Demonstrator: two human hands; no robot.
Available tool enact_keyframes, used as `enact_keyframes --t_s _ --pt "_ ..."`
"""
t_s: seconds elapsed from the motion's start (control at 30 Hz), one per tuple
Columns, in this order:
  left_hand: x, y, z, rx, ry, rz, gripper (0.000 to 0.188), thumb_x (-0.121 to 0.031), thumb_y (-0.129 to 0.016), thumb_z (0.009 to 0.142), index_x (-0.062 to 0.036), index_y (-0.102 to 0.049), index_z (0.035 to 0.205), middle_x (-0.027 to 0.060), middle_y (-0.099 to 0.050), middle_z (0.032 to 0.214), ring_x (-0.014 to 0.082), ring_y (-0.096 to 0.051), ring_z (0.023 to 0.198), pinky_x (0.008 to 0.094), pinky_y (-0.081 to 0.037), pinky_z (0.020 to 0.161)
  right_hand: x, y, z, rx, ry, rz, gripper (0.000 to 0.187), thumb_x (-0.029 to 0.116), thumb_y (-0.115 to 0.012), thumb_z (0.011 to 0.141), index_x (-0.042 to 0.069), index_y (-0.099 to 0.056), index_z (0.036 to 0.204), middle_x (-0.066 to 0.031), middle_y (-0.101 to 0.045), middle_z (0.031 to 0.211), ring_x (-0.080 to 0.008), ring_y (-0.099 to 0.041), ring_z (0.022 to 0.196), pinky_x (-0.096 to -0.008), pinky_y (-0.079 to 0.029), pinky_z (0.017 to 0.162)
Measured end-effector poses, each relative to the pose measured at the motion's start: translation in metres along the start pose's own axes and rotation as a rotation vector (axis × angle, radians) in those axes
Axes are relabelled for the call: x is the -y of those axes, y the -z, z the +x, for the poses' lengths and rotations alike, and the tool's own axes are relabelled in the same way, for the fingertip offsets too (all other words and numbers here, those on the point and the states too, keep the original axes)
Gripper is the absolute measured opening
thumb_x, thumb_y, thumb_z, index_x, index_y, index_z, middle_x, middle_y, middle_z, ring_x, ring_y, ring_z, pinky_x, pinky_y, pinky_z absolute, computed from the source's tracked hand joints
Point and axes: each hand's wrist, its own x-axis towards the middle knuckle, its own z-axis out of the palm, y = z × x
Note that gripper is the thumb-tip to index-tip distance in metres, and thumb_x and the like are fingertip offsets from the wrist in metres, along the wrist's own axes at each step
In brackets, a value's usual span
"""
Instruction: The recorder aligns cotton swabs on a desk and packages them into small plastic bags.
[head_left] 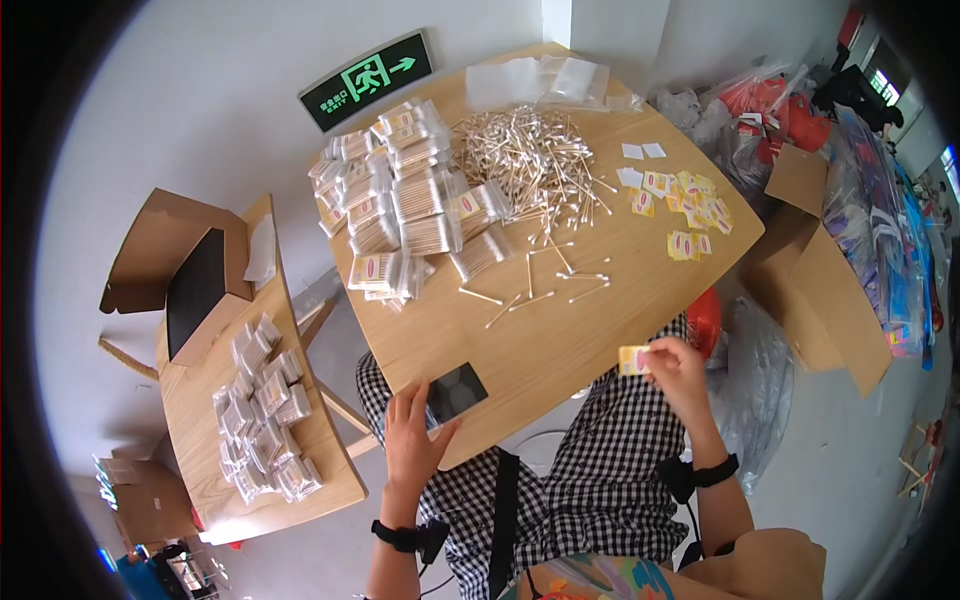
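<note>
At the table's near edge my left hand (410,435) lies with its fingers stretched out and thumb apart. It is beside a dark, glossy rectangle like a phone (462,390), its fingers at the left end. My right hand (677,378) pinches a small yellow-and-white card (632,360) between thumb and fingers, just off the table's near right edge. Similar small cards (690,200) lie scattered at the table's right side. A heap of loose cotton swabs (535,160) fills the far middle, with several strays nearer me. Left of it are stacked clear bags of cotton swabs (400,190).
Clear plastic bags (540,82) lie at the table's far edge. A lower side table (335,485) at left carries more packed bags (265,420) and an open cardboard box (210,290). Another cardboard box (815,290) and filled plastic sacks (740,120) stand at right.
</note>
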Motion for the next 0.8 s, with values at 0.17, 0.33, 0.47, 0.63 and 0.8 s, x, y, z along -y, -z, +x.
enact_keyframes --t_s 0.17,0.33,0.47,0.63,0.8 --pt "-0.021 0.01 0.014 0.014 0.094 0.029 0.071 -0.015 -0.085 0.072 -0.0011 -0.056 0.136 0.0166 -0.058 0.131 0.0366 -0.053 0.123 0.0463 -0.043 0.103 -0.005 0.081 0.137 -0.249 -0.045 0.011 0.024 0.013 -0.068 0.094 0.001 -0.062 0.115 -0.0115 -0.07 0.103 -0.015 -0.07 0.08 -0.0296 -0.057 0.063" --pt "-0.044 0.023 0.055 0.129 0.127 -0.038 0.07 -0.013 -0.084 0.074 -0.0033 -0.055 0.138 0.0166 -0.061 0.128 0.0381 -0.055 0.12 0.0467 -0.043 0.103 0.064 0.026 0.156 -0.213 0.206 -0.632 0.072 0.009 -0.079 0.081 0.006 -0.043 0.143 -0.0197 -0.048 0.144 -0.0368 -0.059 0.118 -0.0435 -0.053 0.096" --pt "-0.073 -0.003 0.111 0.134 -0.051 0.008 0.064 -0.013 -0.082 0.076 -0.0039 -0.057 0.135 0.0145 -0.06 0.13 0.0367 -0.055 0.122 0.0455 -0.045 0.102 0.084 -0.04 0.151 0.327 0.635 -0.712 0.086 0.006 -0.084 0.071 0.006 -0.042 0.146 -0.0184 -0.047 0.147 -0.0351 -0.048 0.135 -0.0443 -0.039 0.114" --pt "-0.08 -0.038 0.161 0.116 -0.133 0.079 0.058 -0.013 -0.082 0.077 -0.0039 -0.061 0.13 0.0127 -0.06 0.128 0.0347 -0.055 0.119 0.0451 -0.046 0.1 0.071 -0.07 0.168 0.355 0.702 -0.676 0.066 0.005 -0.082 0.072 0.004 -0.055 0.132 -0.0148 -0.058 0.131 -0.034 -0.053 0.125 -0.0437 -0.043 0.107" --pt "-0.066 -0.047 0.167 0.039 -0.11 0.103 0.044 -0.01 -0.081 0.077 -0.006 -0.068 0.119 0.0091 -0.065 0.109 0.0302 -0.06 0.103 0.0418 -0.048 0.09 0.062 -0.075 0.169 0.436 0.671 -0.529 0.024 -0.003 -0.071 0.079 0.002 -0.062 0.101 -0.0121 -0.062 0.096 -0.0341 -0.061 0.096 -0.0442 -0.05 0.082"
